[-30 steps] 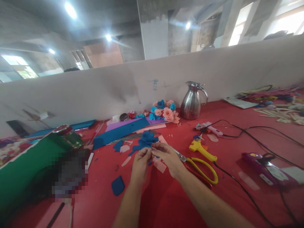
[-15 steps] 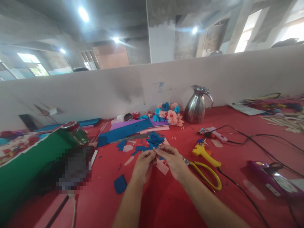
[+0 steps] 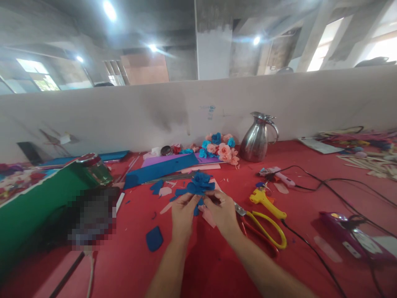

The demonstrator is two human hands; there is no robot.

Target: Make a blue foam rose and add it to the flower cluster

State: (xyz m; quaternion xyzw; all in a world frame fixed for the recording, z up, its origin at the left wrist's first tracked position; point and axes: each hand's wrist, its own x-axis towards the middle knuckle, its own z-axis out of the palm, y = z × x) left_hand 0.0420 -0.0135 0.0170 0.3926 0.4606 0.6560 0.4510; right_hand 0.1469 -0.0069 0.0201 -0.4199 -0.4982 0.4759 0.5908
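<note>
A dark blue paper flower (image 3: 200, 182) with ruffled petals is held upright between my two hands, above the red table. My left hand (image 3: 184, 211) pinches its lower left petals between thumb and fingers. On the other side my right hand (image 3: 221, 206) grips the lower right of the same flower, the fingertips close to those of the left. Beneath and around the hands lie dark blue paper scraps (image 3: 157, 187) and pale pink paper pieces (image 3: 165, 191). One rounded blue paper petal (image 3: 154, 239) lies apart, left of my left forearm.
Scissors (image 3: 263, 227) with yellow and red handles and a yellow glue gun (image 3: 267, 203) lie at right, near a purple power strip (image 3: 353, 236) and cords. Behind stand a steel jug (image 3: 254, 138) and finished paper flowers (image 3: 225, 152). At left are a glass jar (image 3: 94, 169) and a green board (image 3: 52, 211).
My fingers have shifted on the blue flower, and its lower petals now spread wider to both sides. The view has moved slightly; the things on the table stay in place.
</note>
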